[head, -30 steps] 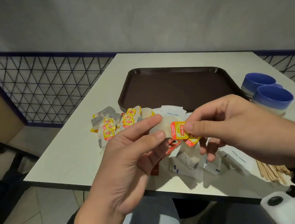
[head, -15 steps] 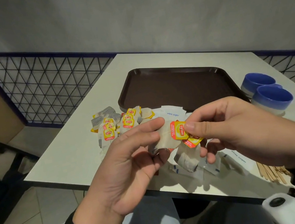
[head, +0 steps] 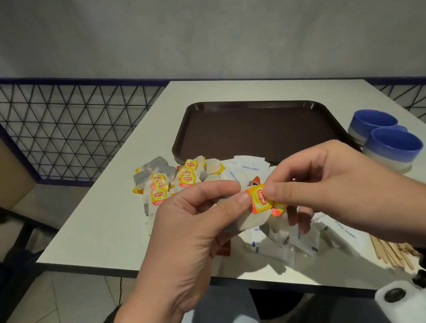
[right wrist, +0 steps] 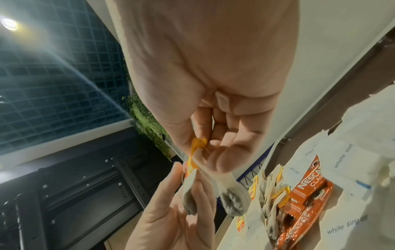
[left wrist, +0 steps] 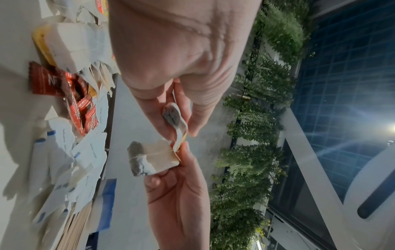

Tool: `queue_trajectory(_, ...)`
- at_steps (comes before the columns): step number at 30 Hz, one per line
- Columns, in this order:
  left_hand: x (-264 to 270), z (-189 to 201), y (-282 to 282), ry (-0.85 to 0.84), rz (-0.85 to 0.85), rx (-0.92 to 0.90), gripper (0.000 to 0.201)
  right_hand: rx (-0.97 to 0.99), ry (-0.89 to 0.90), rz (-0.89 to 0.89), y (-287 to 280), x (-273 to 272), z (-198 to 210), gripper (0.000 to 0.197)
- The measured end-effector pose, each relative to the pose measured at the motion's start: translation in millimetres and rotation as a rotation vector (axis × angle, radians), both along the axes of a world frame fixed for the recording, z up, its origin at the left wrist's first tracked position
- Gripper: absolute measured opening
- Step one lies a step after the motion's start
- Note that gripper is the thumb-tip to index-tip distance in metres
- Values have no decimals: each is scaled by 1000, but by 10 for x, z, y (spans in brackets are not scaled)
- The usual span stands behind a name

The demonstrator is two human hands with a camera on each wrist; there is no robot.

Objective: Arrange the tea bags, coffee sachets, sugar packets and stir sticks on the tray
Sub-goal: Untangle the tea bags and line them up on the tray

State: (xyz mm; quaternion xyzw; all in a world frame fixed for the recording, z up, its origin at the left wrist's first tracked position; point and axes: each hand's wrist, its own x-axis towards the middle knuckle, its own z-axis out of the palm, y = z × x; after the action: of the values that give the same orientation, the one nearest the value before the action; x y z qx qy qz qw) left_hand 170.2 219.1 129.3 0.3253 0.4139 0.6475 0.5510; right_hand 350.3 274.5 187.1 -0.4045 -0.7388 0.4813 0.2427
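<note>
Partly hidden behind both hands: coffee sachets (head: pixel 225 248) and sugar packets (head: pixel 302 239) on the table (head: pixel 99 231). Stir sticks (head: pixel 390 251) cut off by the right wrist. Pinched above the table's near edge between left hand (head: pixel 191 238) and right hand (head: pixel 332 189): two tea bags (head: pixel 247 219), yellow Lipton tags (head: pixel 259 198) between the fingertips. Tray (head: pixel 257 131) well beyond.

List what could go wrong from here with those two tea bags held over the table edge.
1. The left hand and right hand each pinch a tea bag, and the tags look joined by thread; pulling apart might tear the paper.
2. Both bags hang near the table edge, so a slip may drop one on the floor.
3. The tray holds nothing yet; the mixed sugar packets and coffee sachets could get swept off.
</note>
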Motion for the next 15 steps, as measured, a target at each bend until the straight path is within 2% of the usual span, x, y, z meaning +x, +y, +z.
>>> queue_trajectory(5,9,-29,36,-11,76,6,20,106,-47,-5,-16,17,36,10)
queue_trajectory(9,-22,-52,66,-72,153,-16,20,223,-71,-26,-11,103,130,18)
queue_trajectory(12,-32,-98,109,-86,217,-24,20,239,-112,73,-61,101,252,22)
queue_trajectory(15,0,-143,134,-89,238,-10,23,114,-49,243,-115,-31,361,22)
